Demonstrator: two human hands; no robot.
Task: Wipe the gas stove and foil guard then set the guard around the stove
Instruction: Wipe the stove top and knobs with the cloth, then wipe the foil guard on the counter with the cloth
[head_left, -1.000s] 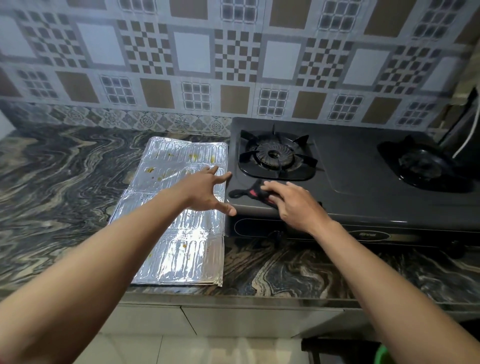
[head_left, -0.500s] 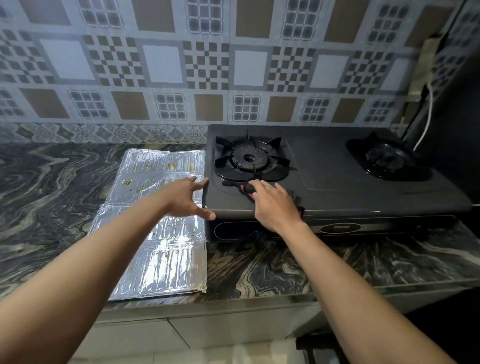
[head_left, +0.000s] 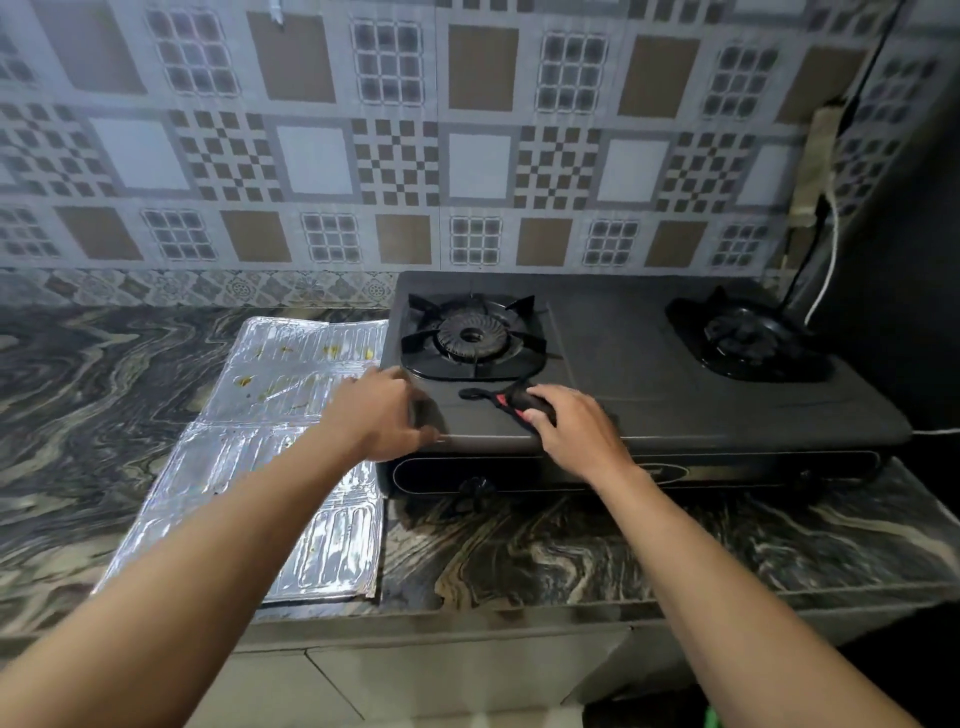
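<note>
- Head camera looks down at a dark, swirly stone worktop (head_left: 571, 551) with a tiled wall (head_left: 395, 156) behind it.
- A black gas stove (head_left: 623, 374) sits on the worktop, up against the wall.
- It has two burners: the left burner (head_left: 471, 335) and the right burner (head_left: 745, 332).
- A small knob (head_left: 475, 486) shows on the stove's front, under the left burner.
- The foil guard (head_left: 270, 441) lies flat on the worktop, just beside the left side of the stove. It is not standing up around the stove.
- The foil guard is shiny and has yellow-brown spots on the part near the wall.
- The right hand (head_left: 576, 434) is on top of the stove, near its front edge. Its grip is closed around a black cloth (head_left: 511, 402) with a bit of red on it.
- The cloth lies on the stove top, just in front of the left burner. One end sticks out to the left of the hand.
- The left hand (head_left: 382, 413) is on the front left corner of the stove. It looks blurry. Its grip is loose, with spread fingers and the thumb along the front edge, and it holds nothing.
- A white cord (head_left: 828, 260) hangs down by the wall behind the right burner.
</note>
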